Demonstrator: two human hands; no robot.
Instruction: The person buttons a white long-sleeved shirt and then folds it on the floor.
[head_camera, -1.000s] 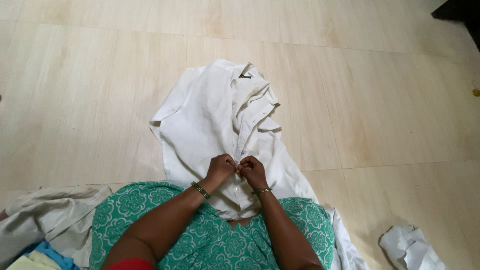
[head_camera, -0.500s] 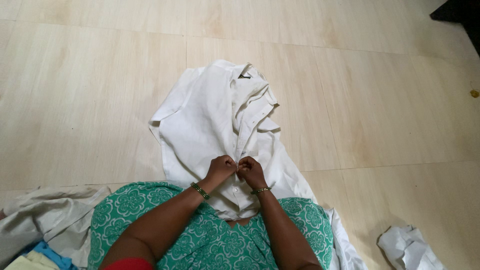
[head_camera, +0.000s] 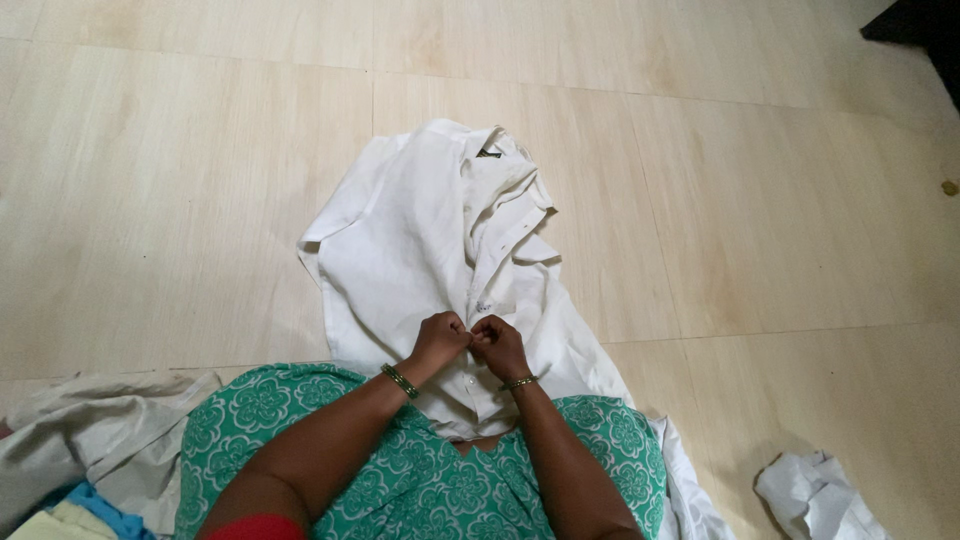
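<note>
Tiled floor (head_camera: 200, 200), white shirt (head_camera: 400, 240), pinching hands.

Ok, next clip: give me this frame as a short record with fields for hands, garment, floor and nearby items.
left hand: fingers pinched on the front placket of the white shirt
right hand: pinched on the same placket, touching the left hand
shirt: spread on the floor, collar away from the person, hem at the lap
floor: pale tiles
nearby: beige cloth pile at left, crumpled white cloth at right
</note>
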